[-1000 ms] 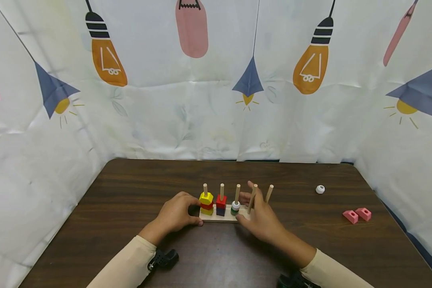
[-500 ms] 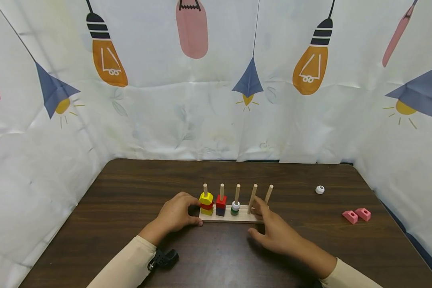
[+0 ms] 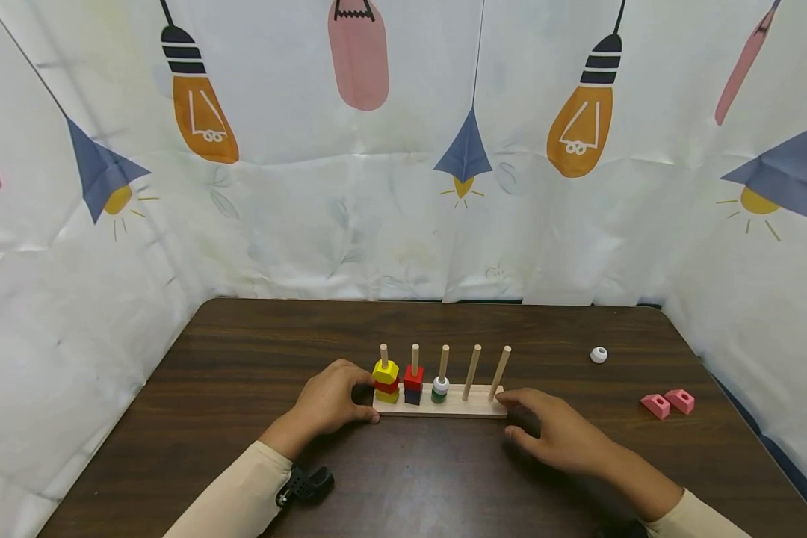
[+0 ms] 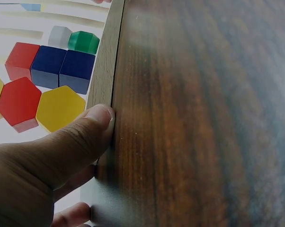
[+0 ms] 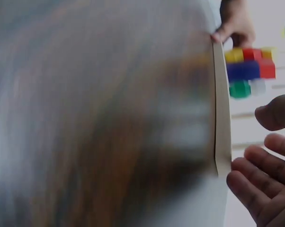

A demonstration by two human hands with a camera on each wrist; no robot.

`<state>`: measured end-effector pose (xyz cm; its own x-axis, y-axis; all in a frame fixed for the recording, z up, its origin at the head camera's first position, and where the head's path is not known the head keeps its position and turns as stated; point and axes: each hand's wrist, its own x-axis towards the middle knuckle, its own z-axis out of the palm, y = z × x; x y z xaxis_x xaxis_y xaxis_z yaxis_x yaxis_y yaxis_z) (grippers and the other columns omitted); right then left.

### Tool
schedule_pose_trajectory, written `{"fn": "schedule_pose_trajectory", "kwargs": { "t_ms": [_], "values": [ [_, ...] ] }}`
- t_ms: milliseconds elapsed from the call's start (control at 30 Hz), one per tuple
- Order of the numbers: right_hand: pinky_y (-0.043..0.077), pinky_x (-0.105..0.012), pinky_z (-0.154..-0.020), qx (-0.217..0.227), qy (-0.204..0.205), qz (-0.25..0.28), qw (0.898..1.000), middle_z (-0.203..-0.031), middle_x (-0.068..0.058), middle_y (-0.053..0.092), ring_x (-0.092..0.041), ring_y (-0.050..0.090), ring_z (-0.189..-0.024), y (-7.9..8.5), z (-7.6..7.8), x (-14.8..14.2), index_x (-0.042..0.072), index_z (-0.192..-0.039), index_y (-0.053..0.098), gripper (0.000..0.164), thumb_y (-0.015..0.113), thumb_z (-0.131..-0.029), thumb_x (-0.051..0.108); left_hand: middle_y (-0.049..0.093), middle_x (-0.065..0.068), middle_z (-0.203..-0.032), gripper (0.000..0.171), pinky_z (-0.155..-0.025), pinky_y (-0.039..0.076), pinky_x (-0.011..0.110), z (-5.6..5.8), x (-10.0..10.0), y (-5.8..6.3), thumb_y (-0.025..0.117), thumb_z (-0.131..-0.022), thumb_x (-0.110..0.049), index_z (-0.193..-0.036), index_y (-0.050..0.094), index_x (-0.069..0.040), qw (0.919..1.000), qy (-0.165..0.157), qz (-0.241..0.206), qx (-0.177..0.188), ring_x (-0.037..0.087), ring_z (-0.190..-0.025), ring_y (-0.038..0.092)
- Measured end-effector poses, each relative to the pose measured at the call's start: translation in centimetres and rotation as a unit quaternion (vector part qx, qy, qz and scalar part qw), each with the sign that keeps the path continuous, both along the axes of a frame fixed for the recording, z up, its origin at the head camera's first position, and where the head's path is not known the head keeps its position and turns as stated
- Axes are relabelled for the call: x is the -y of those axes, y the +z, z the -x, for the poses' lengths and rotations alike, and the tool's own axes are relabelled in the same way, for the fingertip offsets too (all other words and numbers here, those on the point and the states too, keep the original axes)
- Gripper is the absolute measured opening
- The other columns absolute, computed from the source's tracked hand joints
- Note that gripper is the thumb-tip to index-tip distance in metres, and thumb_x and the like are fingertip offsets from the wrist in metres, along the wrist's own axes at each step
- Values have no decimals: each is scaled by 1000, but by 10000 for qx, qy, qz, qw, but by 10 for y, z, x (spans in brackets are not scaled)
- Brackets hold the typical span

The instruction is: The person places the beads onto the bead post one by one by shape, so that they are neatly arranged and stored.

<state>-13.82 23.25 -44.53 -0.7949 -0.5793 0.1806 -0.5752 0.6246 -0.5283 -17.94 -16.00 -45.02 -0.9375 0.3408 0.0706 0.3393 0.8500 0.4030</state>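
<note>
A wooden peg board (image 3: 457,407) with several upright pegs lies in the middle of the table. My left hand (image 3: 332,396) holds its left end, the thumb along the front edge. On the leftmost peg sit yellow and red hexagonal beads (image 3: 385,372). The second peg carries a red cube (image 3: 413,377) over dark blue cubes (image 4: 63,68). On the third, a white bead (image 3: 440,385) tops a green one (image 4: 84,42). The two right pegs (image 3: 500,373) are bare. Beside the board's right end, my right hand (image 3: 558,430) has loosely bent fingers and a spread thumb, holding nothing.
Farther right on the dark wooden table (image 3: 276,336) lie a loose white bead (image 3: 598,355) and two pink blocks with holes, one pink block (image 3: 655,406) left of the other pink block (image 3: 680,400). A printed white curtain (image 3: 403,224) hangs behind the table.
My right hand has moved rightward, from around the third and fourth pegs to the board's right end. The left hand and the board have stayed in place.
</note>
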Motion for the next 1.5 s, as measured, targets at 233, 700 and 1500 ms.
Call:
{"fn": "schedule_pose_trajectory", "kwargs": {
  "t_ms": [233,700,1500],
  "values": [
    [55,-48,-86,-138,-800,-245,9964,-126,-3,67,-26,67,-105,3,15,-30,9,-133,63,42,76,-95,22,71,-9,-107,49,-88,53,47,-1,1,0,96,-68,-40,-109,79,-20,10000,-17,-5,-25,18,-112,60],
    [51,-61,-83,-401,-2132,-344,9756,-127,-27,62,-45,63,-108,12,53,-90,-2,-134,61,43,72,-97,16,70,-4,-114,51,-89,53,49,-2,0,-1,95,-69,-41,-112,78,-20,10000,55,40,28,20,-116,59],
    [49,-55,-77,-462,-2528,-447,9654,-113,-27,65,-35,62,-91,5,75,-116,-9,-130,60,43,70,-93,10,69,-2,-114,52,-88,53,50,-1,0,-1,96,-68,-42,-111,78,-19,10000,34,64,-40,22,-116,60]
  ]
}}
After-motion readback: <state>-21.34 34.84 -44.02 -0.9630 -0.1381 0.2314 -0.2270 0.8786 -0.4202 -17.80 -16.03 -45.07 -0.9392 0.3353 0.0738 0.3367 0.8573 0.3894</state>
